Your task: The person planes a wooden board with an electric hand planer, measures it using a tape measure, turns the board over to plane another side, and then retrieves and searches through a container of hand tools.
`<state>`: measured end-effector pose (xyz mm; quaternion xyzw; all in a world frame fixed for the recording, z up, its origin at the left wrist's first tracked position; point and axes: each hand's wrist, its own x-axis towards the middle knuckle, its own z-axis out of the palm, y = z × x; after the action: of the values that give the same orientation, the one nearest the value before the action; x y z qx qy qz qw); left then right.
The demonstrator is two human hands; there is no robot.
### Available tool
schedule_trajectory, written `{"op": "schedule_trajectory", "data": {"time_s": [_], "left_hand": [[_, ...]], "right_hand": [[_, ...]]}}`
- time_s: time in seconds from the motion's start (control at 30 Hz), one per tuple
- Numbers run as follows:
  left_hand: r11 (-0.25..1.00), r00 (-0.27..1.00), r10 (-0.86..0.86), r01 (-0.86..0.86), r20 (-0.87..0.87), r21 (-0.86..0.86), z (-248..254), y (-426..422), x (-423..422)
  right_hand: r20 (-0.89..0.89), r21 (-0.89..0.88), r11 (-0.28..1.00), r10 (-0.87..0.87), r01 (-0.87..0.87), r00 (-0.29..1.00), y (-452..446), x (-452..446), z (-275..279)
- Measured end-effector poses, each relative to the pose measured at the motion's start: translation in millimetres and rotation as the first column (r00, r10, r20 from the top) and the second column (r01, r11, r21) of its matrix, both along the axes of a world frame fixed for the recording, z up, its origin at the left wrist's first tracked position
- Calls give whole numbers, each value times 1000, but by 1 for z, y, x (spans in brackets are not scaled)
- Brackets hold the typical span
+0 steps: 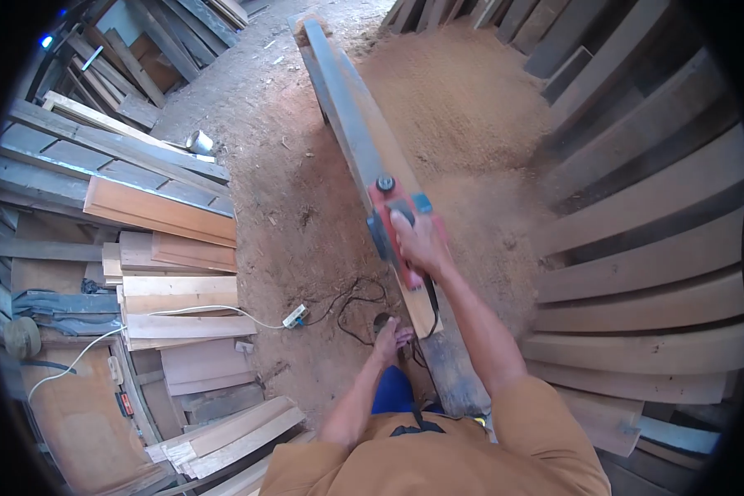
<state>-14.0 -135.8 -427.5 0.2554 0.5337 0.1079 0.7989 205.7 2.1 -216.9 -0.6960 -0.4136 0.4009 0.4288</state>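
- Far left, low down, a wide brown panel [78, 422] lies among the timber, with a small black-and-red tool [125, 403] near its right edge.
- Above it, pale boards [182, 296] lie stacked, and an orange-brown board [161, 213] slants beyond them.
- Past the orange-brown board, a pale metal tin [199, 142] sits tipped beside the piled timber.
- A white cord [236, 309] runs over the pale boards and across to a white power strip [294, 316] on the dirt floor [277, 223].
- Right of the strip, a black cord [345, 312] loops on the floor towards the person.
- The left hand [391, 339] is low, left of the bench's near end, its fingers partly bent; a dark round thing [381, 322] shows just beyond it. I cannot tell whether this hand holds anything.
- In the middle, a long plank [343, 99] stretches away from the person along a narrow bench [459, 376]. Its near end is pale wood, its far stretch looks grey.
- The red planer [411, 271] rests on the plank, towards its near end.
- The right hand [422, 244] is wrapped around the planer's handle from above, with the arm reaching forward.
- Right of the plank, brown sawdust [446, 107] covers the floor.
- Far right, a long row of boards [636, 289] runs from top to bottom, several of them wide and brown.
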Motion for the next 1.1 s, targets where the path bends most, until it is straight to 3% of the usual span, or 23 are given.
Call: {"op": "schedule_trajectory", "data": {"time_s": [0.17, 0.33, 0.5, 0.63, 0.67, 0.77, 0.8, 0.97, 1.1], "left_hand": [[994, 993, -110, 110, 33, 4, 9, 4, 1], [989, 990, -141, 140, 26, 45, 7, 2, 3], [993, 993, -118, 117, 31, 36, -15, 0, -2], [995, 998, -53, 51, 19, 82, -21, -5, 3], [996, 997, -72, 70, 32, 62, -26, -5, 1], [993, 993, -109, 108, 43, 41, -24, -2, 1], [993, 994, -109, 107, 30, 58, -5, -2, 5], [997, 999, -26, 23, 35, 79, -16, -10, 6], [996, 998, -40, 35, 56, 88, -24, -17, 3]], "right_hand": [[-108, -86, 996, -12, 3, 994, 122, 25, 12], [-270, -61, 998, -8, -9, 963, 131, 30, -8], [-363, -27, 999, -26, 17, 931, 46, 9, -1], [-147, -35, 998, 39, -45, 988, -104, -8, -7], [-96, -49, 997, 54, -59, 994, -148, -13, 1], [-209, -298, 948, 46, -108, 977, -264, -28, 34], [-175, -255, 964, 34, -79, 984, -296, -34, 25], [-93, -179, 983, -50, 32, 994, -298, -46, 1], [-4, -19, 997, -70, 70, 998, -196, -34, -22]]}}
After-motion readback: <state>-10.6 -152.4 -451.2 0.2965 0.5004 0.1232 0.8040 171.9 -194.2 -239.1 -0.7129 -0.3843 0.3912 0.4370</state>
